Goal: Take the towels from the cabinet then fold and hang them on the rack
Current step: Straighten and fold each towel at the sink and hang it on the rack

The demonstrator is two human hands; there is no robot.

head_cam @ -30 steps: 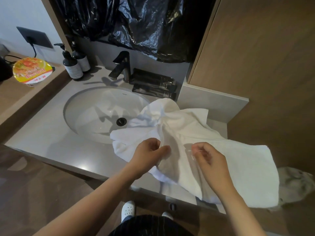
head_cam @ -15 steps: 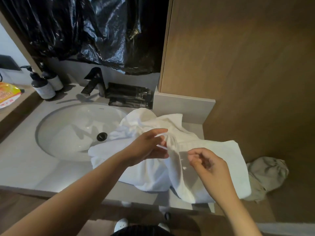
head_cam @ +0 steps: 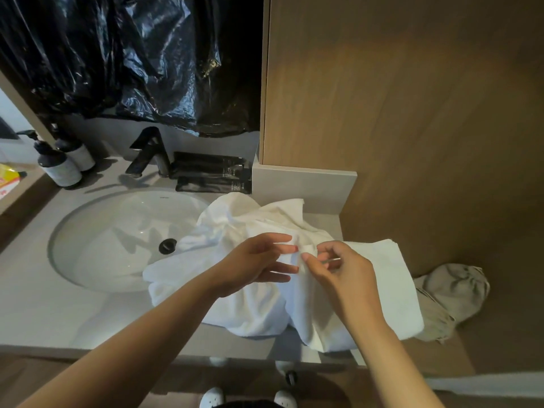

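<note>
A white towel lies crumpled on the grey counter, partly over the sink's right rim and hanging over the counter's front edge. My left hand is above its middle, fingers extended and touching a raised fold of cloth. My right hand meets it from the right and pinches that same fold between thumb and fingers. A second, flatter white towel part lies to the right under my right wrist.
A white sink with a black faucet sits at left. Two pump bottles stand at the back left, black packets behind the sink. A wooden cabinet wall rises at right; a beige cloth lies below it.
The view has shifted right. My hands came together over the towel; my right hand now pinches the raised fold that the left hand was holding.
</note>
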